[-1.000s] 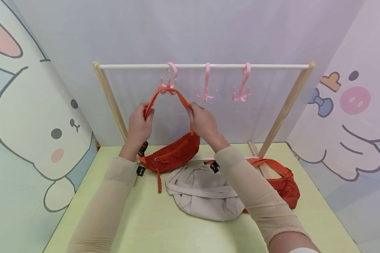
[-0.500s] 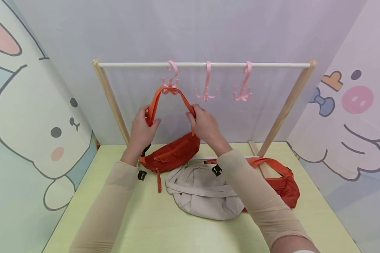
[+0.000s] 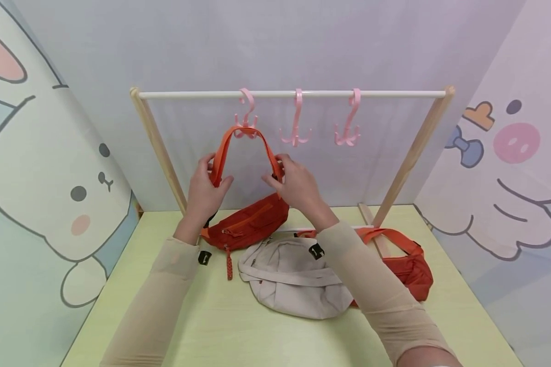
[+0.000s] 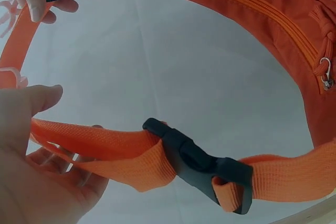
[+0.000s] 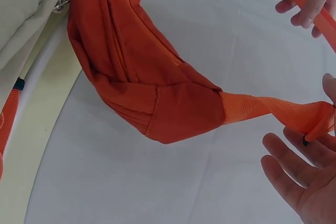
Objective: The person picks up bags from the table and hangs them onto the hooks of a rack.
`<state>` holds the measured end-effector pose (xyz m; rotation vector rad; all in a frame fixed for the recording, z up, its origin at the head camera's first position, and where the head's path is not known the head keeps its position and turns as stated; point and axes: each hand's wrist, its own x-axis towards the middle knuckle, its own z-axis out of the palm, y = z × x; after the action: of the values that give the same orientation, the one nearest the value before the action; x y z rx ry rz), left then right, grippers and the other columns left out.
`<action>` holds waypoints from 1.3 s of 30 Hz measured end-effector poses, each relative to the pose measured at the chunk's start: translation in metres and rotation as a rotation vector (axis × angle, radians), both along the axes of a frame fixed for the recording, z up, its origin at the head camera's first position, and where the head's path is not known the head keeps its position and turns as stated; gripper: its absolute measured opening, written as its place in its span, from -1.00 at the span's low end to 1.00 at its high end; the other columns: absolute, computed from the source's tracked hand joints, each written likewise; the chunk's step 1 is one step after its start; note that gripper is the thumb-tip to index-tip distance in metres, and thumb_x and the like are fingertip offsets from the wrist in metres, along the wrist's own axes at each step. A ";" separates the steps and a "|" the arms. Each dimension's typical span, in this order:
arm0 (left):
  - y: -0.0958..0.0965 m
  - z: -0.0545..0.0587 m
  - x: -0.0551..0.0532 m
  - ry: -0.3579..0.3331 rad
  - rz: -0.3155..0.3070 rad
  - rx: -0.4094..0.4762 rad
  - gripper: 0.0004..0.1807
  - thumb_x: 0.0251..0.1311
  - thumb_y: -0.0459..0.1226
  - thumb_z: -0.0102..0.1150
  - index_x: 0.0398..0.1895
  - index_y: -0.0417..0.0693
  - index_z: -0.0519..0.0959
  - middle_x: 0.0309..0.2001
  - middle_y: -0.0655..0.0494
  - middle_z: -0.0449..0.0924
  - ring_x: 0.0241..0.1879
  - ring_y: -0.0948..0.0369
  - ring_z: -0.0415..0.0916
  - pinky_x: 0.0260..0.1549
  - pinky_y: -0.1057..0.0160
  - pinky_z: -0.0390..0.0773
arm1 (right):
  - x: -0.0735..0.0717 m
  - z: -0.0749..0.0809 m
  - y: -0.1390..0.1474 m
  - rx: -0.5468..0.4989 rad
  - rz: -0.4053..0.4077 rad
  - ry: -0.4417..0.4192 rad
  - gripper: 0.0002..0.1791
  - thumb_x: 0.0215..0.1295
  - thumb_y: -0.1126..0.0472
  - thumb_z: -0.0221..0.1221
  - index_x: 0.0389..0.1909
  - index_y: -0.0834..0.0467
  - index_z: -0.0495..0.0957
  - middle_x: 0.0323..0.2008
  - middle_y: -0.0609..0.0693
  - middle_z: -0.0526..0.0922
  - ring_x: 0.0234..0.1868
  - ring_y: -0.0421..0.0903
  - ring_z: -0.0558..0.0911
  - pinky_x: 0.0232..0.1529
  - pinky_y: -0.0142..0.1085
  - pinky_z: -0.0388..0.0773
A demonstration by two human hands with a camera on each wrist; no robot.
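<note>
A red waist bag [image 3: 250, 224] hangs by its orange strap [image 3: 221, 153] from the left pink hook [image 3: 245, 125]. My left hand [image 3: 204, 192] is at the strap's left side; in the left wrist view its thumb stands off while the strap lies across its fingers. A black buckle [image 4: 199, 163] joins the strap beyond those fingertips. On the right side my right hand [image 3: 299, 186] has the strap against its fingers, which are spread in the right wrist view. The bag's lower left corner, with a braided zipper pull [image 3: 229, 262], reaches down towards the table.
A white rail [image 3: 188, 95] on wooden legs bears two more pink hooks, a middle hook [image 3: 296, 125] and a right hook [image 3: 347, 125]. On the table [image 3: 239, 331] lie a beige waist bag [image 3: 298, 290] and another red bag [image 3: 413, 275], partly behind my right forearm.
Both hands have slid slightly down the strap and loosened, thumbs now standing apart from it. The strap stays over the left hook and the bag hangs much as before.
</note>
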<state>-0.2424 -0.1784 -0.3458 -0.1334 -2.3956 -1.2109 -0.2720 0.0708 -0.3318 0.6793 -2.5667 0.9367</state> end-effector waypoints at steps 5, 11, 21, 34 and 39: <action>-0.001 -0.001 0.003 0.008 -0.013 -0.010 -0.15 0.34 -0.23 0.45 0.60 -0.04 0.22 0.23 -0.16 0.50 0.12 -0.05 0.48 0.02 -0.16 0.69 | 0.001 -0.006 0.002 -0.028 0.027 0.023 -0.24 0.36 -0.23 0.40 0.35 0.16 0.44 -0.14 -0.07 0.69 -0.07 -0.08 0.69 -0.07 -0.13 0.68; -0.001 -0.005 0.004 0.017 -0.015 -0.001 -0.11 0.32 -0.24 0.47 0.62 -0.06 0.19 0.32 -0.16 0.46 0.22 -0.07 0.45 0.09 -0.19 0.66 | 0.004 -0.007 0.003 -0.035 0.016 -0.004 -0.12 0.32 -0.24 0.43 0.46 0.19 0.36 0.07 0.05 0.70 0.08 0.05 0.70 0.04 -0.03 0.68; -0.003 -0.006 0.008 0.047 0.003 0.010 -0.09 0.31 -0.23 0.47 0.64 -0.04 0.18 0.38 -0.11 0.42 0.28 -0.04 0.42 0.11 -0.17 0.64 | 0.016 -0.002 0.010 0.003 -0.053 -0.047 -0.03 0.34 -0.28 0.39 0.57 0.16 0.28 0.31 0.11 0.59 0.23 0.07 0.61 0.15 0.03 0.64; -0.006 -0.008 0.023 0.129 0.016 -0.030 -0.11 0.30 -0.23 0.46 0.62 -0.08 0.21 0.41 -0.16 0.39 0.36 -0.11 0.38 0.14 -0.24 0.60 | 0.037 -0.006 0.028 0.029 -0.024 0.022 -0.02 0.35 -0.25 0.40 0.59 0.17 0.26 0.40 0.10 0.51 0.35 0.07 0.54 0.21 0.02 0.61; -0.005 -0.009 0.029 0.204 0.027 -0.078 -0.14 0.29 -0.25 0.46 0.60 -0.13 0.25 0.42 -0.13 0.39 0.39 -0.08 0.34 0.22 -0.23 0.52 | 0.049 -0.007 0.035 0.049 -0.015 0.033 -0.03 0.33 -0.21 0.43 0.56 0.19 0.28 0.38 0.13 0.52 0.36 0.07 0.52 0.23 0.03 0.59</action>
<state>-0.2130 -0.1833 -0.3546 -0.2364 -2.2596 -1.0390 -0.2225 0.1062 -0.3392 0.6819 -2.5695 0.8526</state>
